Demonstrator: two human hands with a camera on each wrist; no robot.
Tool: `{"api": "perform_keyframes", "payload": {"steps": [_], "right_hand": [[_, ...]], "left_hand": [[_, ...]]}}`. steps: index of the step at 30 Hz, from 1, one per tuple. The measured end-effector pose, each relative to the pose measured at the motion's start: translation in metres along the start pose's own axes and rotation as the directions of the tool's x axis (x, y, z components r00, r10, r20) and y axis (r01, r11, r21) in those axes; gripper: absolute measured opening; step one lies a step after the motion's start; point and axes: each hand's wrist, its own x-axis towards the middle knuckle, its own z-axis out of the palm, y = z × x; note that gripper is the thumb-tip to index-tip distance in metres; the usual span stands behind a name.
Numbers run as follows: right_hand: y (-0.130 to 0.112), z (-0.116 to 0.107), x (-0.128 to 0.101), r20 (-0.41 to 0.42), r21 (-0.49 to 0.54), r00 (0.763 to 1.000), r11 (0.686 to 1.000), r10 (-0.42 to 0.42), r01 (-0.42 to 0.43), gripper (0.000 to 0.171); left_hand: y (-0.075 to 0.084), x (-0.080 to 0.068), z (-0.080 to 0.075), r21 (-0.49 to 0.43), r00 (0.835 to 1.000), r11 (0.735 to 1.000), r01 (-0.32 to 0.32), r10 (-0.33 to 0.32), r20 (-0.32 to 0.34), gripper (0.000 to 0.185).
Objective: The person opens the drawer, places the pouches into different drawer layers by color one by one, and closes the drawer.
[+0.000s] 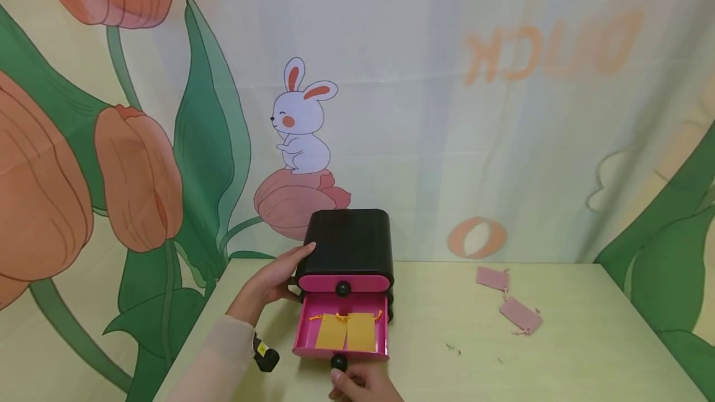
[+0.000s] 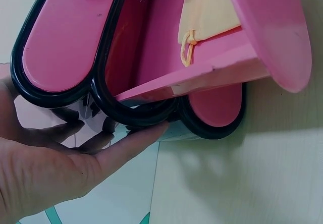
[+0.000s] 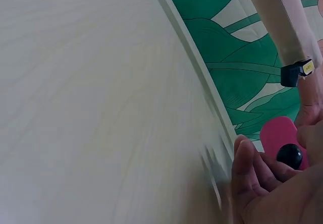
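A black drawer cabinet (image 1: 349, 241) with pink drawer fronts stands at the table's back. Its middle drawer (image 1: 301, 327) is pulled out, and two yellow drawstring pouches (image 1: 333, 332) lie side by side inside. My left hand (image 1: 279, 275) holds the cabinet's left side, one fingertip on the top edge. In the left wrist view, the thumb of that hand (image 2: 55, 168) lies along the rounded side. At the drawer's front, my right hand (image 1: 365, 383) pinches the round black knob (image 1: 339, 362). The right wrist view shows this knob (image 3: 289, 156) between thumb and fingers.
Two pink drawstring pouches (image 1: 521, 316) lie on the table (image 1: 441, 315) at the right. Small dark bits (image 1: 454, 348) are scattered nearer the front. A printed curtain (image 1: 402, 141) hangs behind the table. The closed top drawer (image 1: 318, 283) has its own black knob.
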Motion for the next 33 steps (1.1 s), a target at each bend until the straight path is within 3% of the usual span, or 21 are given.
{"api": "perform_keyframes", "payload": {"steps": [4, 12, 17, 23, 29, 33], "right_hand": [[-0.009, 0.001, -0.001, -0.066, 0.025, 0.998, 1.0, 0.015, -0.013, 0.045], [-0.022, -0.008, 0.008, -0.094, 0.065, 0.994, 0.997, 0.049, -0.043, 0.045], [-0.034, -0.016, 0.025, -0.154, 0.044, 0.987, 0.997, -0.055, 0.063, 0.049], [-0.044, -0.027, 0.052, -0.224, -0.001, 0.957, 0.982, -0.183, 0.188, 0.047], [-0.044, -0.032, 0.063, -0.233, -0.025, 0.953, 0.981, -0.195, 0.194, 0.049], [-0.032, -0.03, 0.062, -0.223, -0.051, 0.96, 0.986, -0.169, 0.162, 0.049]], "left_hand": [[0.002, 0.0, 0.002, -0.002, 1.0, 1.0, -0.006, 0.006, -0.007, 0.098], [0.006, 0.002, 0.005, -0.011, 1.0, 1.0, -0.01, 0.01, -0.003, 0.094], [0.008, 0.003, 0.005, -0.02, 1.0, 1.0, -0.02, 0.02, 0.003, 0.094], [0.006, 0.002, 0.004, -0.021, 1.0, 1.0, -0.018, 0.018, 0.005, 0.093], [0.005, -0.002, 0.005, 0.0, 1.0, 1.0, -0.024, 0.024, 0.012, 0.096], [0.002, -0.005, 0.004, 0.004, 1.0, 1.0, -0.021, 0.021, 0.009, 0.099]]}}
